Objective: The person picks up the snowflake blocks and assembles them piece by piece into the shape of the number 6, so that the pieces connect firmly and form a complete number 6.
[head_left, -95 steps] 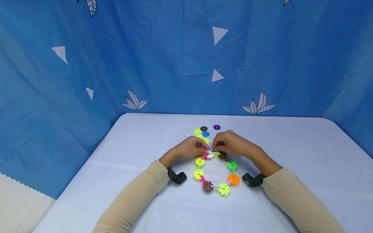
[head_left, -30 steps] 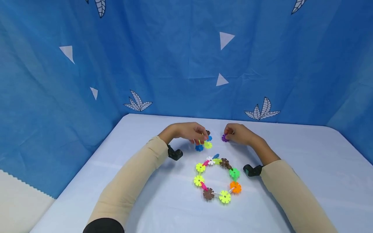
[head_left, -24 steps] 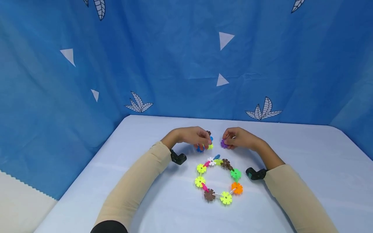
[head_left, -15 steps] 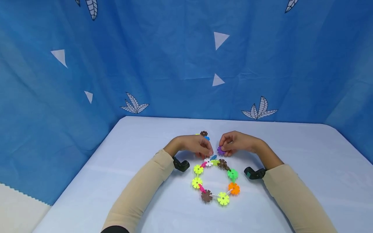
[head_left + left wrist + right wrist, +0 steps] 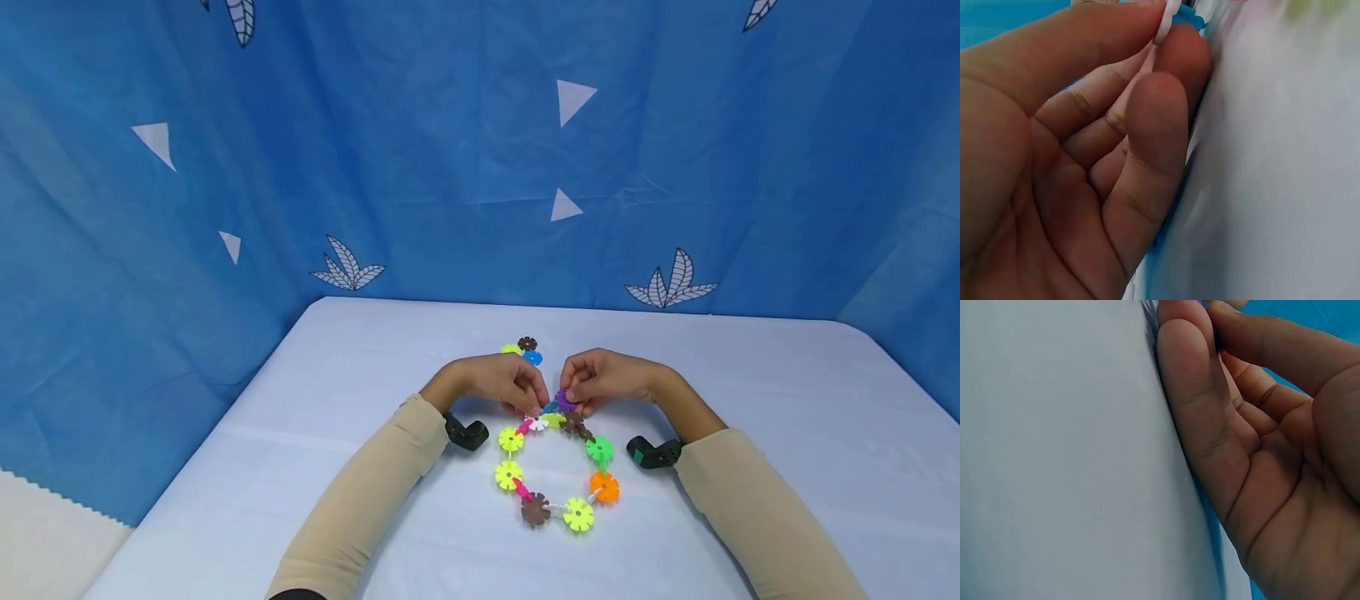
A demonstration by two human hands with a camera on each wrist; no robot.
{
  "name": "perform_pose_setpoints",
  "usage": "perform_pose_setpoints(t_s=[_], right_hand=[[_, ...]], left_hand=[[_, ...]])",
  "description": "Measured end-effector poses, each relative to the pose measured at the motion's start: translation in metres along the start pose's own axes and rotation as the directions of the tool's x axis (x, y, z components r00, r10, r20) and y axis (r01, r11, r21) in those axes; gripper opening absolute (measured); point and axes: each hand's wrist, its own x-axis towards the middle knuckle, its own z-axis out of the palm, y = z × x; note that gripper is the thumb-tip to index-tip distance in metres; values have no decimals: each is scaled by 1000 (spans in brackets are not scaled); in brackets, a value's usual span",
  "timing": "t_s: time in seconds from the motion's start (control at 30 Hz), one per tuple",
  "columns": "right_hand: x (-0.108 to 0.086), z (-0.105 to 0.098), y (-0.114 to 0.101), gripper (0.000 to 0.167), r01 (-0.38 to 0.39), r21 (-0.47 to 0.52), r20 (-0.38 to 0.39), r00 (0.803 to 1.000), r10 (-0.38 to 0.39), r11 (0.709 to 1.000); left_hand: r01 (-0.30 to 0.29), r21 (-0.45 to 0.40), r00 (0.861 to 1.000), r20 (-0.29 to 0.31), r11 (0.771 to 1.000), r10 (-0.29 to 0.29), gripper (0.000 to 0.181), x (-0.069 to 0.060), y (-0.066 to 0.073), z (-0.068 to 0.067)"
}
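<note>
Right hand [image 5: 611, 379] pinches purple disc [image 5: 565, 401] at ring's far edge

The left hand [image 5: 504, 382] pinches the ring's white disc [image 5: 537, 424]. Beyond it lie a loose brown disc [image 5: 527, 343], a loose blue disc [image 5: 532, 357] and yellow, partly hidden by that hand. The ring of discs [image 5: 508, 475] spreads nearer on the white table [image 5: 750, 417]. The purple disc sits at the right fingertips, near the ring's blue disc [image 5: 550, 408]; whether they join is unclear.

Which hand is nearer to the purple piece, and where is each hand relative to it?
Right: the right hand pinches the purple piece; the left hand is off to its left, pinching the white piece.
</note>
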Motion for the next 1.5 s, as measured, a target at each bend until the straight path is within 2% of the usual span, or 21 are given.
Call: perform_pose_setpoints(t_s=[0.2, 0.4, 0.7, 1.03, 1.13, 1.33, 1.5], right_hand=[[0, 0, -1, 12, 32, -19, -2, 999, -32, 999], [-1, 2, -2, 12, 35, -45, -12, 999, -36, 998], [2, 7, -1, 10, 66, -64, -47, 997, -69, 996], [2, 13, -7, 8, 54, -110, -67, 996, -61, 993], [1, 12, -7, 8, 43, -102, -72, 996, -51, 994], [0, 10, -4, 13, 36, -90, -56, 998, -41, 995], [3, 6, -5, 20, 5, -153, -117, 993, -23, 988]], left_hand=[[-20, 0, 1000, -10, 1000, 20, 10, -2, 3, 4], [-31, -25, 999, -26, 999, 30, 12, -1, 0, 7], [-49, 5, 995, -89, 999, 49, 10, -3, -4, 9], [-89, 21, 993, -80, 996, 90, 12, -1, -7, 8], [-83, 7, 994, -72, 996, 84, 12, -1, -5, 9], [-31, -4, 998, -58, 1000, 31, 11, -4, -2, 10], [-25, 3, 998, -55, 1000, 25, 8, -8, 1, 13]])
